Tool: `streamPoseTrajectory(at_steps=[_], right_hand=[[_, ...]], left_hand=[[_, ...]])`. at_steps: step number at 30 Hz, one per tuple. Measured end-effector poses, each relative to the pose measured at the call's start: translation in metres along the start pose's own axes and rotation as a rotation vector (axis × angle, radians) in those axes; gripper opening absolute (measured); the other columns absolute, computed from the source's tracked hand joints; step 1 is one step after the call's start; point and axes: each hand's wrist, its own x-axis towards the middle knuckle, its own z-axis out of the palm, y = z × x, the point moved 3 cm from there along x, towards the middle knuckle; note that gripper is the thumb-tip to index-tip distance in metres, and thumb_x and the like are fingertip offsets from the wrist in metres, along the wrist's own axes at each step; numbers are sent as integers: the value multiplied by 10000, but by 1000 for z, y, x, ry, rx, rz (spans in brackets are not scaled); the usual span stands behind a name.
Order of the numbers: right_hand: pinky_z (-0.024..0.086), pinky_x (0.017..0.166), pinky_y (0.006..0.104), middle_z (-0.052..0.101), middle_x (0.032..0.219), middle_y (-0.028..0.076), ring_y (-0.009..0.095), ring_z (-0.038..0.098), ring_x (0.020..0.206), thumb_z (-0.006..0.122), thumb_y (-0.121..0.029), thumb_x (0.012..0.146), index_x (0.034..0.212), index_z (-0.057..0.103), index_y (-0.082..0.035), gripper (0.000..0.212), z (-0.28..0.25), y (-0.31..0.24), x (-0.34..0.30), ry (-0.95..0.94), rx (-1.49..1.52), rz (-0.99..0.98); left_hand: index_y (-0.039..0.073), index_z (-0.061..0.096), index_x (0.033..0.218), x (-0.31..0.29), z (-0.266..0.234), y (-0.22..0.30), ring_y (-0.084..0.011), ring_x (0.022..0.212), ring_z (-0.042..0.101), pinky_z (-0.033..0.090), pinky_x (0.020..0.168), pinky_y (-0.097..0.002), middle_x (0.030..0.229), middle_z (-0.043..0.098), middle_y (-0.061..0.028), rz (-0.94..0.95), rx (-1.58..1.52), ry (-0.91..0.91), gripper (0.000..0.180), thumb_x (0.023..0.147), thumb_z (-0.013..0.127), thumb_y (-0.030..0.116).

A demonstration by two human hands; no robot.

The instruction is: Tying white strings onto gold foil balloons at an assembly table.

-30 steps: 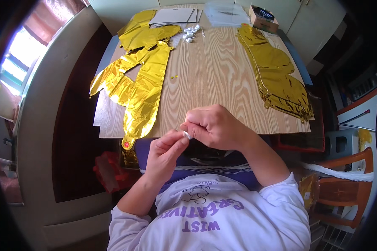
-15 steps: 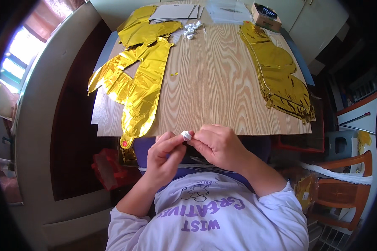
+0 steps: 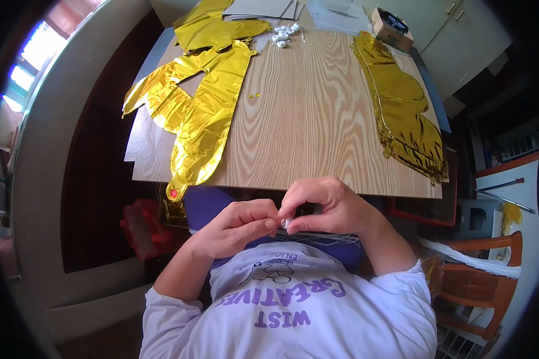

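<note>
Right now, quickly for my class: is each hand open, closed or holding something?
Left hand: closed, thumb against fingers; whether it grips anything cannot be told.
Right hand: closed, pinching a small white bundle.

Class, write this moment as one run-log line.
right hand: pinching small white bundle | left hand: close beside it | table: gold foil pieces, more white bundles
</note>
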Motion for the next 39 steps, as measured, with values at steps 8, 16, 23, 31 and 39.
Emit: streamPoseTrajectory(at_steps=[8, 16, 23, 31, 39], right_hand=[[513, 688, 291, 615, 846, 85, 178, 637, 755, 736, -66, 802, 886, 623, -5, 153, -7, -16, 12, -194, -133, -16], [486, 631, 339, 574, 794, 102, 247, 606, 703, 705, -47, 793, 869, 584, -13, 146, -18, -31, 28, -170, -367, -99], [493, 582, 296, 624, 753, 57, 152, 604, 634, 691, -75, 840, 866, 620, -28, 89, -58, -18, 65, -77, -372, 69], [512, 528, 239, 629, 690, 57, 101, 594, 573, 679, -82, 852, 811, 616, -14, 101, -237, 107, 184, 555, -409, 600], [498, 496, 291, 640, 742, 76, 143, 610, 592, 686, -145, 846, 991, 646, -3, 207, -290, 149, 249, 700, -627, 748]], left_hand=[[-15, 716, 909, 12, -8, -11, -101, 827, 556, 446, 732, -235, 915, 633, -48, -81, -233, -85, 119, 897, 678, 98], [-11, 722, 910, 29, -17, -10, -143, 902, 640, 508, 829, -257, 950, 672, -73, -184, -555, -2, 70, 855, 678, -13], [-5, 640, 1139, 37, -40, 11, -126, 792, 645, 558, 764, -275, 1002, 693, -134, -258, -631, 189, 248, 904, 659, 70], [12, 513, 1329, 28, -51, 0, -163, 920, 647, 529, 846, -294, 1139, 654, -159, 32, -366, 310, 400, 941, 600, 54], [19, 516, 1338, 2, -38, 3, -73, 954, 597, 499, 854, -223, 1156, 640, -82, -3, -261, 305, 390, 956, 585, 55]])
